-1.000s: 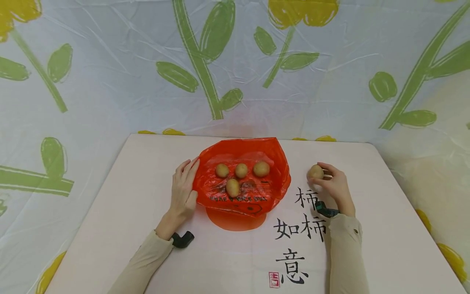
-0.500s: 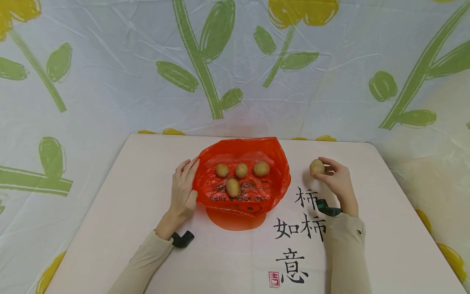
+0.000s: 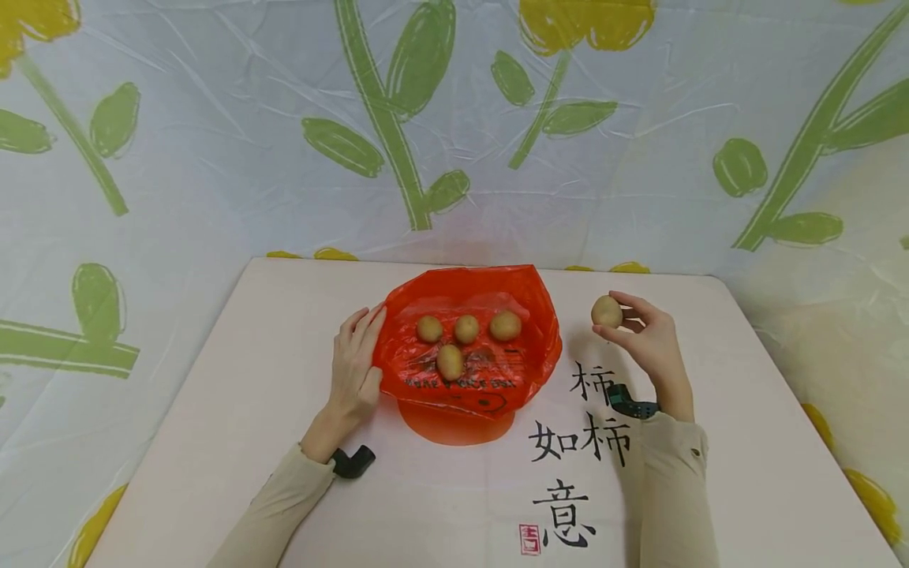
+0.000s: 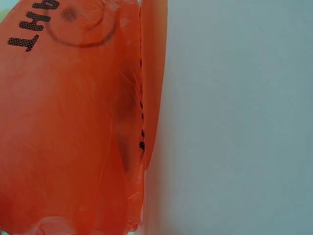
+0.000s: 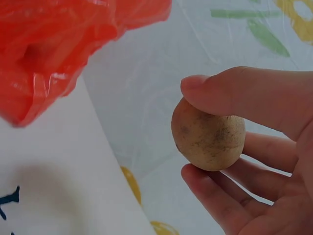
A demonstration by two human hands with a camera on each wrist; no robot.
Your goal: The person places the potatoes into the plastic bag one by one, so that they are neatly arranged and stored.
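A red plastic bag [image 3: 529, 292] lies mouth open on the table, with several small potatoes [image 3: 465, 330] inside it. At the bag's left edge, my left hand [image 3: 353, 371] holds the rim, fingers along the side and thumb nearer the front. The left wrist view shows the bag's printed outside [image 4: 63, 127] but not that hand. To the right of the bag, my right hand [image 3: 649, 343] pinches one potato [image 3: 607, 312] between thumb and fingers, raised above the table. Up close, this potato [image 5: 210, 137] is round, tan and has dark marks.
The pale table cover [image 3: 284, 300] carries black brush characters [image 3: 564, 513] and a red seal print [image 3: 529, 539]. An orange printed shape [image 3: 458, 430] shows under the bag's front. Behind the table hangs a white cloth [image 3: 248, 158] with green and yellow plant drawings.
My right hand has lifted the potato from near the tabletop, drawing it slightly right and then back left. My left hand and the bag stay in place.
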